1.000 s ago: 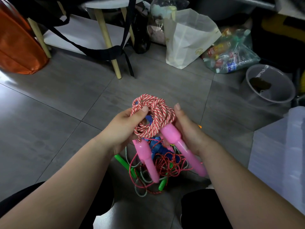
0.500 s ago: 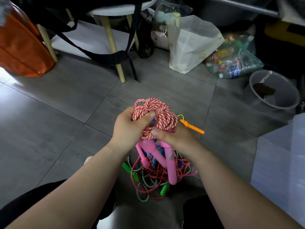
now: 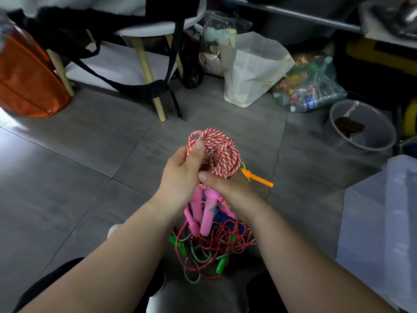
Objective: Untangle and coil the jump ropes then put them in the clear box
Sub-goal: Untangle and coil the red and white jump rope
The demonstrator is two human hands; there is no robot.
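Plastic, clear and faintly frosted, forms the large storage box (image 3: pixel 374 213) standing on the floor well to the right of the coil of thick red-and-white twisted rope (image 3: pixel 222 152), which both hands hold up in the air, apart from the box. What the box holds cannot be made out.

Directly below the coil, on the grey floor tiles (image 3: pixel 90 177), lies a loose tangle of thin red and speckled cords (image 3: pixel 216 247) with green plastic handles (image 3: pixel 221 266), not yet sorted.

A second ago the coil's two pink plastic handles (image 3: pixel 208 213) splayed apart, one drawn out to the right by the right hand. Now they hang together just under the coil, and that hand has come in to the coil's lower edge. This suggests the rope is fully wound and needs only securing before it crosses to the box, while the tangle remains to be done.

The left hand (image 3: pixel 180 177) grips the coil's left side, thumb laid over the top strands, fingers hidden behind. The right hand (image 3: pixel 230 188) pinches the coil's bottom, thumb pressed across the rope, fingers out of sight underneath. A small orange handle (image 3: pixel 259 180) lies on the floor, showing just right of the coil.
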